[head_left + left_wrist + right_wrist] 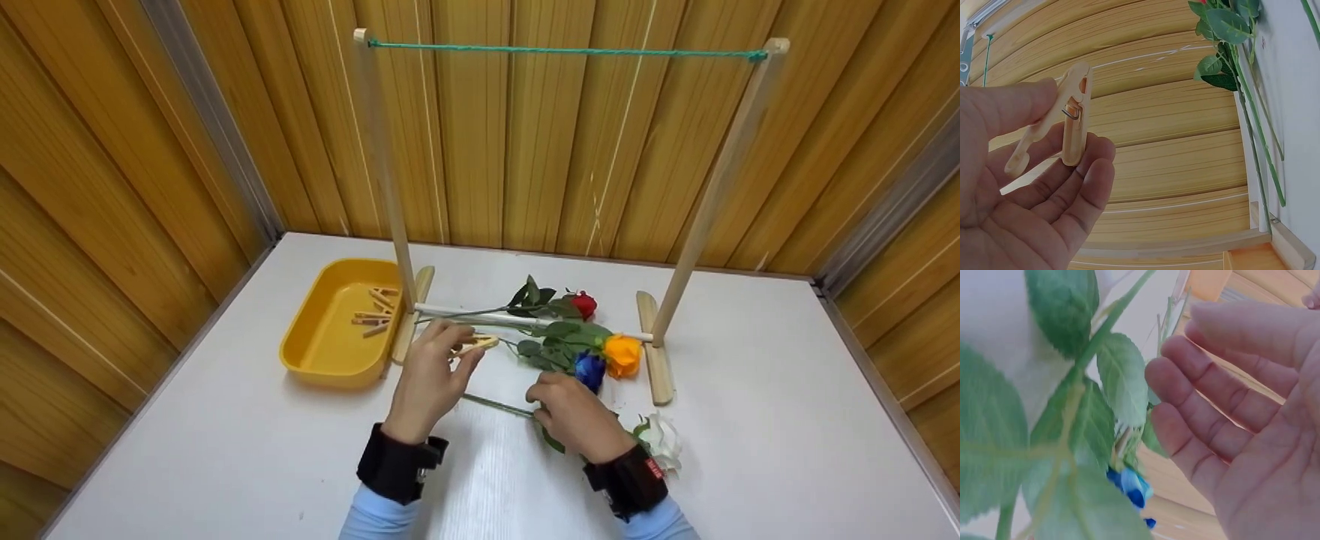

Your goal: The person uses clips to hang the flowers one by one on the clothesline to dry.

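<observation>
My left hand (pixel 429 379) pinches a pale wooden clothespin (pixel 1074 140) between thumb and fingers. In the left wrist view the thumb presses one leg and the fingers back the other; its metal spring shows. My right hand (pixel 581 420) holds nothing, its fingers loosely bent over the leafy stem of a white rose (pixel 664 444). Large green leaves (pixel 1061 309) fill the left of the right wrist view, beside those fingertips. Beyond this hand lie a blue rose (pixel 589 370), an orange rose (pixel 622 355) and a red rose (pixel 583 304), their stems pointing left.
A yellow tray (pixel 330 379) with several clothespins (pixel 373 318) stands at the left. Behind the hands rises a wooden stand with a left post (pixel 390 172), a right post (pixel 712 202) and a green cord (pixel 562 51) strung between their tops. A low white rod (pixel 480 318) joins the posts.
</observation>
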The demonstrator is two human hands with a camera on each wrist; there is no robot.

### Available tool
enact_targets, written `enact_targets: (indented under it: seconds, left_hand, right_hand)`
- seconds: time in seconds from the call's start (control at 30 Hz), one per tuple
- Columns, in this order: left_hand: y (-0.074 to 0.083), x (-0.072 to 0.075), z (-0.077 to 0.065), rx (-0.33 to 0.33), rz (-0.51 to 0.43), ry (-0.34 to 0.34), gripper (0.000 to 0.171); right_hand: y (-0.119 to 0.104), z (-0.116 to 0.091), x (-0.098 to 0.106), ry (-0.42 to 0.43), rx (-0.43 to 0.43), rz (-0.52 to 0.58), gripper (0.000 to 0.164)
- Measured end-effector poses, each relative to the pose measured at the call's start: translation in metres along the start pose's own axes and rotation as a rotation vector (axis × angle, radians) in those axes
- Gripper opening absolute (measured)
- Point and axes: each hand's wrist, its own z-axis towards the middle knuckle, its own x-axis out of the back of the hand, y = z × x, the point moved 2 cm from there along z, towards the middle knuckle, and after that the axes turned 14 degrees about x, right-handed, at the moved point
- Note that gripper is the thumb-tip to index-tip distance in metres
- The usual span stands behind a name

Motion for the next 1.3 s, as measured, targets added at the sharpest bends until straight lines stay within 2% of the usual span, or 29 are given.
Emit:
enact_targets:
  seconds: [0.2,0.43,0.9,1.1,1.3]
  left_hand:
    - [0.001,0.0,0.001,-0.019,-0.01,0.009,0.018]
    - [0.002,0.001,0.0,-0.011,-0.006,0.007,0.017]
    - [0.003,0.001,0.001,0.004,-0.012,-0.004,0.018]
    - [0.003,0.002,0.001,0.008,-0.017,0.003,0.018]
    - [0.004,0.003,0.001,0.016,-0.031,0.032,0.019]
  right_hand:
    - [0.0,-0.001,-0.011,-0.014,-0.022,-0.035,0.014]
    - [0.0,-0.002,-0.021,-0.014,-0.027,-0.118,0.016]
    - [0.003,0.0,-0.025,-0.014,-0.044,-0.115,0.019]
    - [0.001,0.002,-0.015,0.062,-0.037,-0.062,0.017]
    - [-0.002,0.002,-0.003,0.227,-0.038,-0.048,0.021]
